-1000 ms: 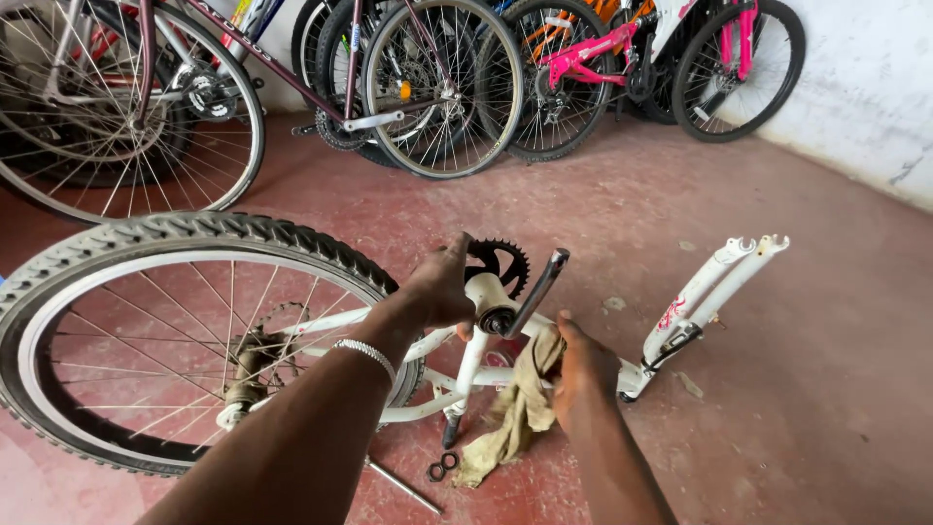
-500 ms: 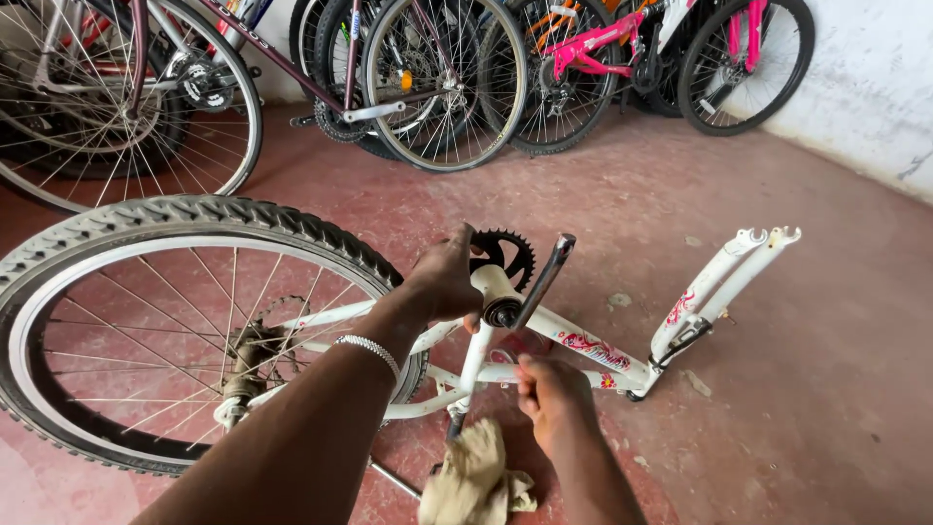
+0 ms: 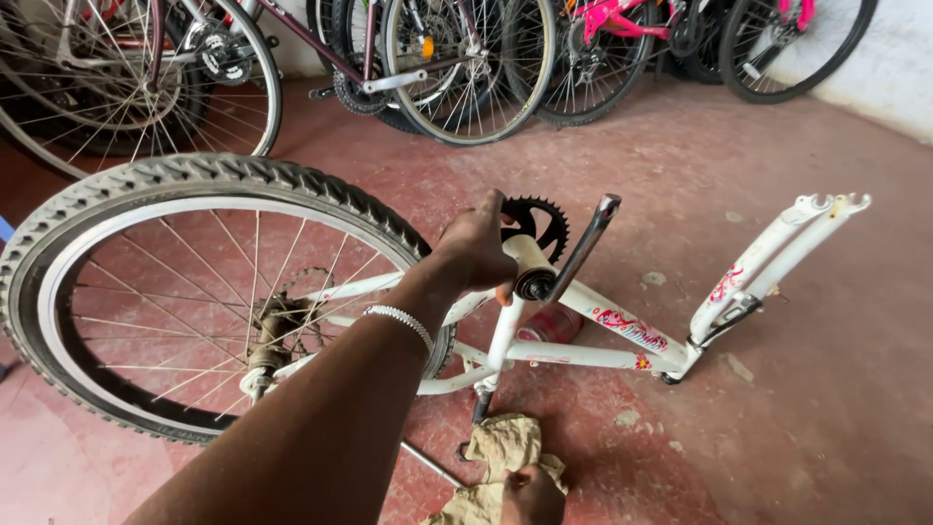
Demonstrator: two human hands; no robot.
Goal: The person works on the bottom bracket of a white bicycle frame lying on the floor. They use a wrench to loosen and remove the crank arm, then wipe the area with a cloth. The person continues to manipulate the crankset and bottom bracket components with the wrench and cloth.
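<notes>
On red floor: inverted white frame [image 3: 583,335] | left hand [image 3: 476,251] fingers clamped on bottom bracket [image 3: 530,270] beside crank [image 3: 583,248] | right hand [image 3: 533,494] fingers closed on rag [image 3: 501,449] | Risk: one-handed hold, frame may tip.

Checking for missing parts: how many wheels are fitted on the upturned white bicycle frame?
1: the grey-tyred spoked rear wheel on the left; the white front fork on the right holds none.

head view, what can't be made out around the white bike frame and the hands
- Head view: the left hand covers part of the white bike frame's bottom bracket, hiding its grip there.
- Right hand is cut off by the bottom edge on the crumpled beige rag.
- Black toothed chainring sits half behind the left hand.
</notes>
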